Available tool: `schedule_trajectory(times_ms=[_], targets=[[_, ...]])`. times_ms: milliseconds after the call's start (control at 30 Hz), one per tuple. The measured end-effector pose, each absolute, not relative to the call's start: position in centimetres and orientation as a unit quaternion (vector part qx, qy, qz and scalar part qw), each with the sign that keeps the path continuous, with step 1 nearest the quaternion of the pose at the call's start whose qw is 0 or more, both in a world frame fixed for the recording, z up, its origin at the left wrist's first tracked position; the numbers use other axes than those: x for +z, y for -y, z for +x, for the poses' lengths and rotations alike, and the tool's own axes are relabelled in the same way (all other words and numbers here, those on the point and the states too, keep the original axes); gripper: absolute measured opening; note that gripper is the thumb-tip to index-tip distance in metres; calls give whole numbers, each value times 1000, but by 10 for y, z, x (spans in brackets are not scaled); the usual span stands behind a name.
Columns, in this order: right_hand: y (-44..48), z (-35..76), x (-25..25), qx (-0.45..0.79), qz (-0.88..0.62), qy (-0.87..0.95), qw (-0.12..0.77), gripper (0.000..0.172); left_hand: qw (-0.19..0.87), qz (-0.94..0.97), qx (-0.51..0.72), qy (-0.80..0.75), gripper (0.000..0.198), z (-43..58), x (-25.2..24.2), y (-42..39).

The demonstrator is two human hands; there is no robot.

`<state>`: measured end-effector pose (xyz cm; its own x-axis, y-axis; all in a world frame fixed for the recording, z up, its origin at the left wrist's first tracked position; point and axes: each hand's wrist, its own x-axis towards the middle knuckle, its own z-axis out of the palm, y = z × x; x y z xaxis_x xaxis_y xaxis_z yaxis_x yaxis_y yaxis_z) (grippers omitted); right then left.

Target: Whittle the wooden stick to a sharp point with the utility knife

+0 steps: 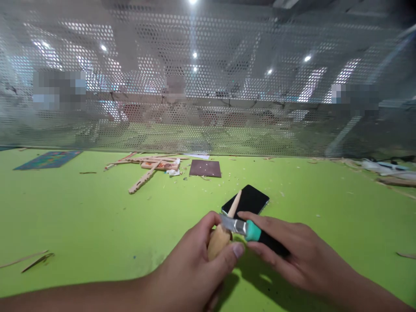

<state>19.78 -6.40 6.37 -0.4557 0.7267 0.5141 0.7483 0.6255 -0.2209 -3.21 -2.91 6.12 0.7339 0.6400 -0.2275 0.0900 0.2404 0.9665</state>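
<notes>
My left hand (208,255) is closed around a pale carved piece of wood (218,242), whose thin tapered end points up and away from me. In my right hand (292,251) is a utility knife (253,231) with a teal and black handle, gripped between thumb and fingers. Its metal blade lies across the wood, just above my left fingers, and appears to touch it. Part of the wood is hidden by my left fingers and the blade. Behind the wood's tip, a black smartphone (255,199) rests on the green table.
On the green table (97,225), several wooden strips (143,178) lie in a pile beside a brown sheet (205,168). A patterned mat (48,160) is at far left. Shavings are scattered about. A perforated screen (208,125) borders the back; a plastic bag (383,167) lies far right.
</notes>
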Motion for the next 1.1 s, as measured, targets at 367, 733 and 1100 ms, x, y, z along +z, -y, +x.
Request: schedule_trajectory(times_ms=[367,733,1100], targets=[[69,196,58,29,-428,865,259,38,724,577,196,-324,43,-33,60,30],[75,196,52,-164,-470,825,267,45,666,608,267,-340,31,-32,69,30],[63,201,63,-133,-458,833,281,36,712,578,250,-311,27,-30,66,29]])
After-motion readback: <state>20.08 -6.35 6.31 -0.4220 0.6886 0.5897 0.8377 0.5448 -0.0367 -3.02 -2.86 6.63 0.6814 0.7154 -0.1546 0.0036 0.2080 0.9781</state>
